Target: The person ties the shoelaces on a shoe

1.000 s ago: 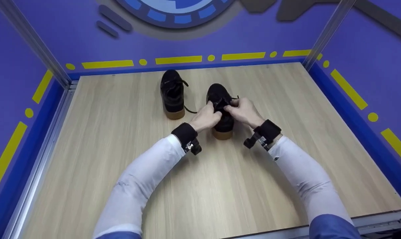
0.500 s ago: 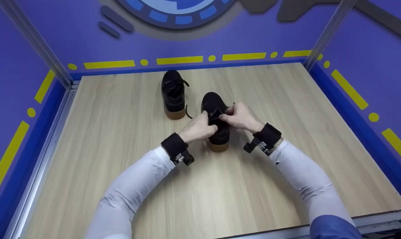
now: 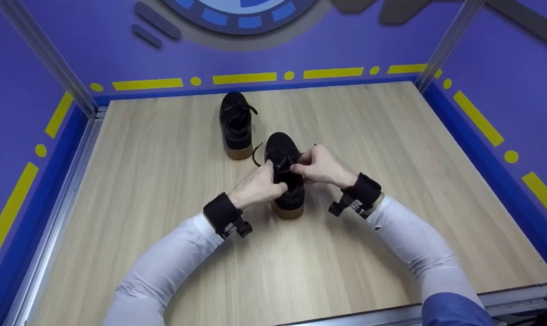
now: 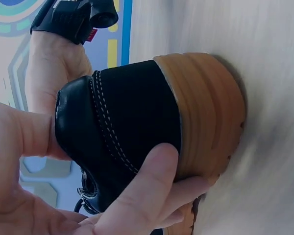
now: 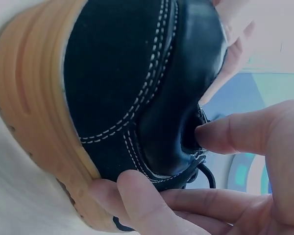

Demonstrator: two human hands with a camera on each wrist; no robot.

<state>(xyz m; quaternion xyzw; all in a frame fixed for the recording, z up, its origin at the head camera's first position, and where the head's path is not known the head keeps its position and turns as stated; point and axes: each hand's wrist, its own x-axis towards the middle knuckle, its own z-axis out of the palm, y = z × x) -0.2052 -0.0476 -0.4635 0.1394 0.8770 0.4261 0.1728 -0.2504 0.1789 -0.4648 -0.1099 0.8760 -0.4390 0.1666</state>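
Observation:
Both hands hold one black lace-up shoe [image 3: 280, 144] with a tan sole, its toe toward the back wall. My left hand [image 3: 257, 185] grips its left side, thumb at the opening and fingers along the upper and sole edge in the left wrist view. On the other side, my right hand [image 3: 322, 166] pinches the collar, with the thumb [image 5: 220, 134] inside the opening and fingers outside. White stitching runs round the heel [image 4: 132, 112]. A loose lace end [image 3: 256, 155] curls out to the left. The hands partly cover the shoe's middle.
The matching black shoe [image 3: 235, 122] stands behind and to the left, toe toward the back wall, laces loose. The wooden tabletop [image 3: 165, 149] is bounded by blue-purple panels [image 3: 346, 45] at the back and sides. A metal rail [image 3: 522, 301] edges the front.
The held shoe has moved toward the person and slightly left, with both hands staying on it. The left forearm has shifted left. The other shoe has stayed in place.

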